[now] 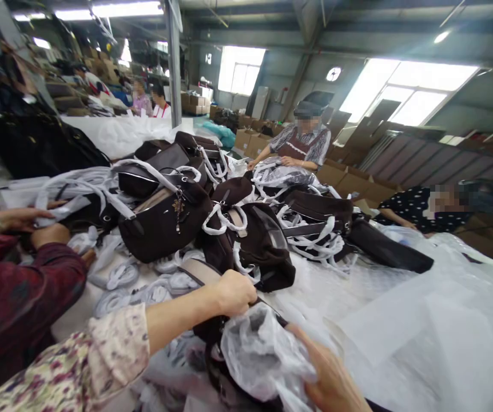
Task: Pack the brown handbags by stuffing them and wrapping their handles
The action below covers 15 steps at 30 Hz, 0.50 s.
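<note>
Gripping dark strap (195,273) in fisted left hand (234,292), forearm reaching in from lower left. My right hand (331,377), fingers curled, pinches crumpled clear plastic bag (260,355) just below left hand. No readable writing anywhere. Beyond my hands: pile of brown handbags (165,220), several, exact count unclear. Three co-workers visible around table.

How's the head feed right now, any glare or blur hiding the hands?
Head view: windows blow out white with flare; left hand fairly sharp on a dark bag; right hand and clear plastic slightly motion-blurred; edges bend, wide-angle.
</note>
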Available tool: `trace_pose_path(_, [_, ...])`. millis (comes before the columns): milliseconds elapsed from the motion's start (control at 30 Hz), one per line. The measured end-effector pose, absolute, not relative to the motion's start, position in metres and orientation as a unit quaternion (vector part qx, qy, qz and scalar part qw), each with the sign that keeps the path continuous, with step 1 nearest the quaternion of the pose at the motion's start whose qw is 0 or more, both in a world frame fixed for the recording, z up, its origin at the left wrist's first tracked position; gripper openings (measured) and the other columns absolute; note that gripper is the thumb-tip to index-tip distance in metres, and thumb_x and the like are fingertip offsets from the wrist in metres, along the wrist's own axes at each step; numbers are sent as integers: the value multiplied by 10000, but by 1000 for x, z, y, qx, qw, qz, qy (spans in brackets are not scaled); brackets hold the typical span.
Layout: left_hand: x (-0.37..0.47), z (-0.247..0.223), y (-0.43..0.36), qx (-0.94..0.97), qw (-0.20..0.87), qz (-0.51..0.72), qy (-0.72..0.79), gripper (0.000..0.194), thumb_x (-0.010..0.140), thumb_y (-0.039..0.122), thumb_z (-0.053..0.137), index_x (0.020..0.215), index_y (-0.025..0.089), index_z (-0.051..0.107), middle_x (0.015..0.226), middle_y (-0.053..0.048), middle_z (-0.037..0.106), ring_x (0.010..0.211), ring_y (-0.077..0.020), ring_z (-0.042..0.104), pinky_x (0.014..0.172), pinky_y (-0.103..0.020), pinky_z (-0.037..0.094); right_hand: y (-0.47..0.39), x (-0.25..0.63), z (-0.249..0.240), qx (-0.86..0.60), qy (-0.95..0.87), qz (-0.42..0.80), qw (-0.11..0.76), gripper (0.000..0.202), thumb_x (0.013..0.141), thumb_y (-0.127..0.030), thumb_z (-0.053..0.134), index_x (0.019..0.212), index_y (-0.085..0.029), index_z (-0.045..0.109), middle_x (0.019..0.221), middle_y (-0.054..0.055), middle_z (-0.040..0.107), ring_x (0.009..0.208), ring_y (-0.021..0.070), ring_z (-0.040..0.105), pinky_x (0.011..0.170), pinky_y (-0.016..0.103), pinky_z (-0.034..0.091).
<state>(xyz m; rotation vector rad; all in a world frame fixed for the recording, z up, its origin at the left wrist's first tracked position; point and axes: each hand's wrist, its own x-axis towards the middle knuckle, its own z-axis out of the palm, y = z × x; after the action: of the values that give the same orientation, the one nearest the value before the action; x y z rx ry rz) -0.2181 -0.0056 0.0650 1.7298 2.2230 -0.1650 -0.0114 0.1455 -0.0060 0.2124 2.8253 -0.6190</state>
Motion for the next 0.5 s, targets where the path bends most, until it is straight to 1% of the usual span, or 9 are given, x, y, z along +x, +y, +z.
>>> trace_pose_path(67, [-214, 73, -9, 591, 131, -59, 794, 162, 890, 158, 614, 922, 166, 773, 1040, -115, 748, 1047, -297, 668, 878, -423, 551, 146, -22, 4, 80, 973, -150, 156, 775, 658, 0, 472, 1408, -175, 552, 1218, 126, 727, 1127, 296, 687, 981, 386, 547])
trace_pose_path(133, [-207, 78, -13, 566, 99, -63, 816, 214, 884, 172, 640, 1060, 121, 752, 1254, -184, 673, 1259, -370, 548, 1095, -575, 419, 138, -29, 9, 55, 975, -97, 193, 878, 620, 43, 465, 1473, -163, 507, 1318, 140, 682, 1165, 337, 658, 1025, 455, 527])
trace_pose_path(200, [-196, 77, -20, 518, 62, -49, 852, 520, 847, 229, 714, 1341, 97, 617, 1493, -242, 482, 1411, -441, 377, 1179, -698, 236, 131, -33, 8, 51, 974, -86, 204, 954, 603, 68, 452, 1527, -169, 442, 1428, 129, 618, 1218, 337, 629, 1060, 455, 510])
trace_pose_path(233, [-189, 72, -25, 486, 38, -28, 873, 711, 815, 255, 756, 1461, 104, 498, 1564, -255, 381, 1447, -462, 311, 1184, -732, 179, 131, -33, 6, 74, 973, -92, 196, 960, 615, 75, 436, 1545, -160, 409, 1475, 127, 582, 1250, 322, 615, 1072, 436, 505])
trace_pose_path(267, [-180, 65, -32, 452, 10, 3, 892, 855, 787, 250, 780, 1537, 135, 386, 1605, -249, 309, 1467, -464, 271, 1184, -743, 161, 132, -33, 2, 110, 972, -104, 179, 949, 633, 79, 413, 1556, -143, 384, 1505, 128, 554, 1278, 301, 603, 1081, 412, 500])
trace_pose_path(300, [-172, 56, -40, 417, -20, 38, 908, 923, 774, 214, 778, 1572, 177, 315, 1621, -228, 283, 1472, -449, 272, 1186, -729, 189, 134, -32, -2, 146, 969, -121, 158, 927, 652, 78, 389, 1558, -121, 370, 1519, 133, 540, 1299, 277, 594, 1086, 388, 497])
trace_pose_path(367, [-156, 35, -56, 347, -63, 108, 930, 897, 784, 98, 695, 1574, 221, 289, 1588, -199, 336, 1440, -401, 351, 1171, -650, 318, 138, -29, -12, 180, 964, -154, 122, 866, 682, 51, 378, 1537, -89, 397, 1511, 144, 546, 1310, 259, 592, 1092, 373, 494])
trace_pose_path(433, [-147, 14, -71, 290, -52, 163, 942, 791, 801, 23, 580, 1535, 191, 339, 1475, -191, 461, 1355, -347, 470, 1122, -541, 434, 135, -26, -21, 153, 968, -169, 101, 869, 661, 4, 430, 1524, -99, 426, 1496, 151, 560, 1333, 286, 572, 1116, 409, 475])
trace_pose_path(500, [-148, 2, -80, 257, 13, 204, 945, 696, 822, 45, 553, 1491, 122, 376, 1357, -191, 553, 1284, -314, 541, 1107, -473, 465, 124, -24, -27, 107, 976, -161, 96, 982, 588, -25, 490, 1558, -139, 378, 1548, 163, 498, 1383, 339, 520, 1139, 468, 449])
